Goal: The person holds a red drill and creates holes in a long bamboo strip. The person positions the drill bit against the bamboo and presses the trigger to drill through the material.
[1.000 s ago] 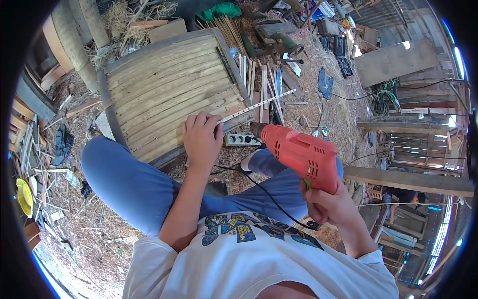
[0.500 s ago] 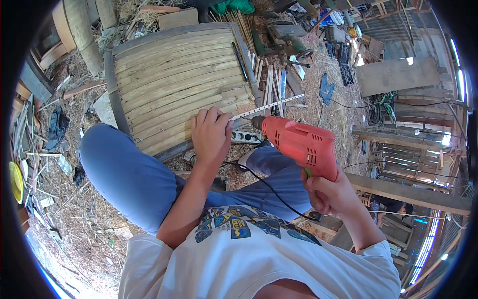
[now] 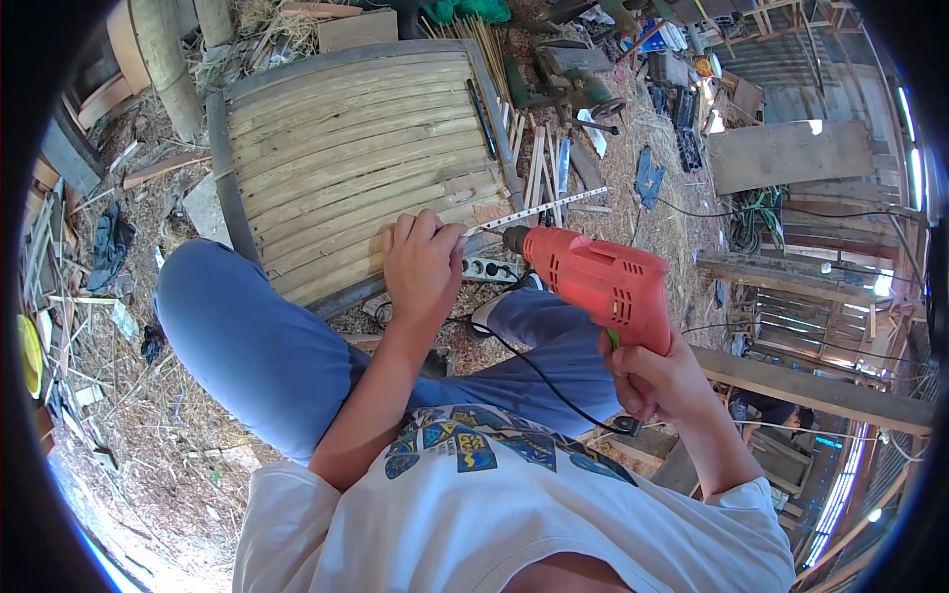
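Observation:
My right hand (image 3: 654, 381) is wrapped round the grip of a red power drill (image 3: 605, 285), a finger by its green trigger. The drill lies almost level, its chuck pointing left at a thin pale strip with a row of dark holes (image 3: 542, 209). My left hand (image 3: 420, 265) is closed on the strip's near end, thumb and fingers together, over the edge of a slatted wooden panel (image 3: 356, 148). The bit's tip is close to my left fingertips; whether it is inside the strip I cannot tell. A black cord (image 3: 539, 374) loops below the drill.
A white power strip (image 3: 490, 269) lies beneath the drill's front. On the panel's right side rests a long dark bar (image 3: 481, 119). Wooden sticks (image 3: 537, 163), a blue glove-like cloth (image 3: 647, 178) and scraps litter the straw-covered floor. A wooden beam (image 3: 811, 387) runs at the right.
Both hands keep their grips on the strip and the drill. The drill's front has shifted very slightly right, and the view has moved a little.

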Available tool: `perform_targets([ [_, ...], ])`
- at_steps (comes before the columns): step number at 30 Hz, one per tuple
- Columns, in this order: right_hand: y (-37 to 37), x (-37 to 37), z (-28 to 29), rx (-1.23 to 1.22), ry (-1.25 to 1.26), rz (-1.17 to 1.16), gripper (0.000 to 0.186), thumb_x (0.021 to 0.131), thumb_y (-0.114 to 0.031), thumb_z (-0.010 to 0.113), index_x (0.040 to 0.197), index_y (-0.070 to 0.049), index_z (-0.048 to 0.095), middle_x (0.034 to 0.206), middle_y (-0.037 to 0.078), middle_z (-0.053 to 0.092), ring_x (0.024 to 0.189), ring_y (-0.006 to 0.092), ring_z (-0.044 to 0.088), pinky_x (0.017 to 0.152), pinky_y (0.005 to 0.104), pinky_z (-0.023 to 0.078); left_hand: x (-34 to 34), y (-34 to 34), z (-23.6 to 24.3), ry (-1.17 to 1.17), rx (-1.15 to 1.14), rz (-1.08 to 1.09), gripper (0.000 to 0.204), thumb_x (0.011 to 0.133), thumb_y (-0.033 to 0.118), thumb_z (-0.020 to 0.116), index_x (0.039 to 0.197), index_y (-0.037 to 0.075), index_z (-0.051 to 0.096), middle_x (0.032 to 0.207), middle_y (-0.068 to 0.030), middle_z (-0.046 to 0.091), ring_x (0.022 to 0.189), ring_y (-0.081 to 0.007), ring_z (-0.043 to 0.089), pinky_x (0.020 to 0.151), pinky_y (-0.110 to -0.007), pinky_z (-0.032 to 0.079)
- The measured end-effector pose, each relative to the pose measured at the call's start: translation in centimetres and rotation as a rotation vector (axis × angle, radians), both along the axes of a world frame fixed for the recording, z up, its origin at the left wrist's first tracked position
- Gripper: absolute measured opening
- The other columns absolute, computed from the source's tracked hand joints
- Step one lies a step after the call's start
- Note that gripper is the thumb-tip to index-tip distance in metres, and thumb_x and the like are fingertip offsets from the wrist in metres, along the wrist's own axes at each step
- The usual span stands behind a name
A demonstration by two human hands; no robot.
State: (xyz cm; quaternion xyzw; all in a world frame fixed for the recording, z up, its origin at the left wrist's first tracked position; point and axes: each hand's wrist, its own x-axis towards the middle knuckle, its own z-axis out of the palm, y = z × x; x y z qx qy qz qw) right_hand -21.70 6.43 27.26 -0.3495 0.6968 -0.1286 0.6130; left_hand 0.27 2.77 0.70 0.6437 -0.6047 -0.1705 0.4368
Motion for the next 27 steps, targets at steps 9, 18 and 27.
perform_targets([
  [9,-0.11,0.10,0.11,0.002,0.022,0.025,0.018,0.098,-0.005,0.067,0.115,0.002,0.064,0.062,0.003,0.059,0.041,0.0123,0.055,0.037,0.0294,0.041,-0.07,0.03,-0.02,0.012,-0.011,0.011,0.012,0.091,0.016,0.084,0.103,0.017,0.085,0.093,-0.0029,0.061,0.099,-0.0289,0.060,0.091,-0.047,0.043],
  [18,-0.06,0.15,-0.03,-0.001,0.023,-0.018,0.020,0.097,-0.004,0.068,0.116,0.002,0.065,0.066,0.002,0.061,0.041,0.0123,0.054,0.036,0.0302,0.040,0.02,-0.02,-0.05,-0.004,0.002,0.007,0.011,0.092,0.015,0.084,0.103,0.017,0.084,0.093,-0.0035,0.060,0.099,-0.0295,0.059,0.091,-0.047,0.043],
  [27,0.04,0.36,0.24,0.013,0.056,-0.003,0.019,0.097,-0.002,0.067,0.115,0.002,0.065,0.068,0.003,0.061,0.041,0.0126,0.055,0.036,0.0306,0.040,-0.04,0.05,-0.14,-0.010,-0.002,0.005,0.009,0.091,0.013,0.083,0.099,0.016,0.081,0.098,-0.0038,0.060,0.102,-0.0300,0.059,0.092,-0.048,0.044],
])
